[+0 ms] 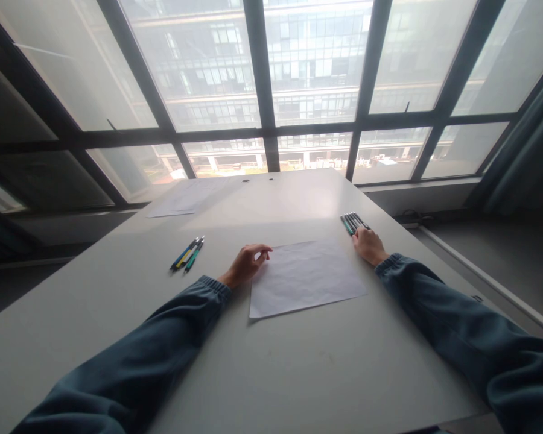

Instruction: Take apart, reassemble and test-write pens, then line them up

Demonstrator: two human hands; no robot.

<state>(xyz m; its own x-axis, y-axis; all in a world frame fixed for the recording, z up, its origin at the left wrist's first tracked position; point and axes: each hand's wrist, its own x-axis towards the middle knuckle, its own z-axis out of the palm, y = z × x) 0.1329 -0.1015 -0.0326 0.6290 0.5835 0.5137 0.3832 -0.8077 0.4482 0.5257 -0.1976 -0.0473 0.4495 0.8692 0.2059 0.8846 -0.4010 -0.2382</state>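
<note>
Stretching over the near part of a white table (253,386), the left sleeve (149,343) and right sleeve (457,328) are cut off by the picture's edges. The right sleeve half hides a small dark object, too unclear to name. Between the arms lies a blank-looking sheet of paper (308,277). The left hand (245,264) lies at its left side, fingers loosely bent and apart from the thumb, with nothing visible in them; whether they touch the sheet is hard to tell. Left of that hand, well apart from the sheet, lies a small group of pens (188,254). Past the sheet's right side, the right hand (370,245) covers the near ends of a row of pens (353,222). Its fingertips are hidden, so I cannot tell whether they grip or merely touch. Farther off, papers (181,200) at the left bear unreadable marks. Glare washes out the building (317,66) beyond the windows (217,72).
</note>
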